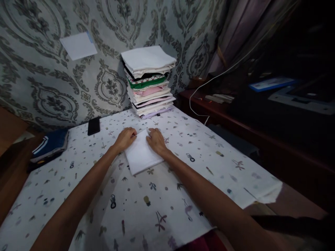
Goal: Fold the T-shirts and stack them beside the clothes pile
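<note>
A folded white cloth (142, 153) lies flat on the patterned tablecloth (146, 216), its near corner pointing toward me. My left hand (126, 138) has its fingers curled on the cloth's far left edge. On the far right edge, my right hand (156, 140) is closed in the same way, thumb turned inward. Both fingertips are partly hidden, and the cloth's far edge shows between the hands. Just beyond them rises a tall stack of folded clothes (150, 91), white on top with green, pink and lilac layers below.
At the back left lies a black phone (94, 126). Folded dark clothes (51, 144) sit at the left edge. A patterned curtain or wall covering (110, 83) stands behind. To the right is a dark red desk (246, 129) with a white cable (222, 74) hanging over it.
</note>
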Tool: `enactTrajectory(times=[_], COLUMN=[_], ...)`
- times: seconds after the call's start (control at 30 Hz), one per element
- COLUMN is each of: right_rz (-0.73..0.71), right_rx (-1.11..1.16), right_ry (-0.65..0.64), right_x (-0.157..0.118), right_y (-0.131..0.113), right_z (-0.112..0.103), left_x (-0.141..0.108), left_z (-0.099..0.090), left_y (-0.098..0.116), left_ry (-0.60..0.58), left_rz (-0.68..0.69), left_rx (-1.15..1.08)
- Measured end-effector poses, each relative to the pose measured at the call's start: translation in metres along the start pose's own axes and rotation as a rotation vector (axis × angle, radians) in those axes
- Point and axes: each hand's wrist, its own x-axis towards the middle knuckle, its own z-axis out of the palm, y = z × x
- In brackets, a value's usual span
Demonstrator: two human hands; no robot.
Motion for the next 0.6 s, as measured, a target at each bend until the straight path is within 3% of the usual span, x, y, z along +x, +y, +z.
enactTrajectory(times=[0.2, 0.4, 0.6], right_rz=[0.044, 0.052, 0.050], right_rx=[0.052, 0.098, 0.105], right_ry=[-0.023, 0.011, 0.037], right_x=[0.000, 0.000, -0.001], right_y=[-0.002, -0.002, -0.001], right_z=[-0.005, -0.005, -0.006], left_x=[-0.002, 0.007, 0.017], left_z=[-0.006, -0.007, 0.002], left_y=[0.006, 0.003, -0.005], left_ry=[0.029, -0.066, -0.065], left_rz=[-0.011, -0.140, -0.217], left_rx=[-0.043, -0.344, -0.256])
